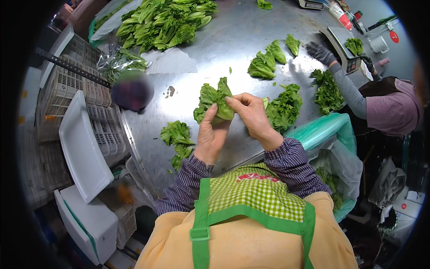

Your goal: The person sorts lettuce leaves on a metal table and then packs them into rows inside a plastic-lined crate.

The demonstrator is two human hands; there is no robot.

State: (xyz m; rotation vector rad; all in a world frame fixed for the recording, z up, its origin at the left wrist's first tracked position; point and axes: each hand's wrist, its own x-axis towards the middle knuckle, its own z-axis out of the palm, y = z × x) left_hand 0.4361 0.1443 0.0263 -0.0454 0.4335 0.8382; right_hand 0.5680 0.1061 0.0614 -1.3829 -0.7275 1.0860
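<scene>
Over the middle of a metal table [231,30], both my hands grip one small head of leafy lettuce [215,101]. My left hand [212,138] cups it from below, thumb laid across the front. With thumb and fingers, my right hand [253,114] pinches its right side. Beside my right wrist lies a loose pile of lettuce leaves [285,107]. Left of my left hand, torn leaves [176,132] rest near the table's front edge. Farther back on the metal are several small lettuce heads [263,64].
A large lettuce heap [168,23] covers the far left. At right, a co-worker's gloved hand [320,53] is near a weighing scale [346,50]. A lined green bag [326,134] holding leaves stands by my right arm. Plastic crates [70,90] and a white tray [84,148] line the left side.
</scene>
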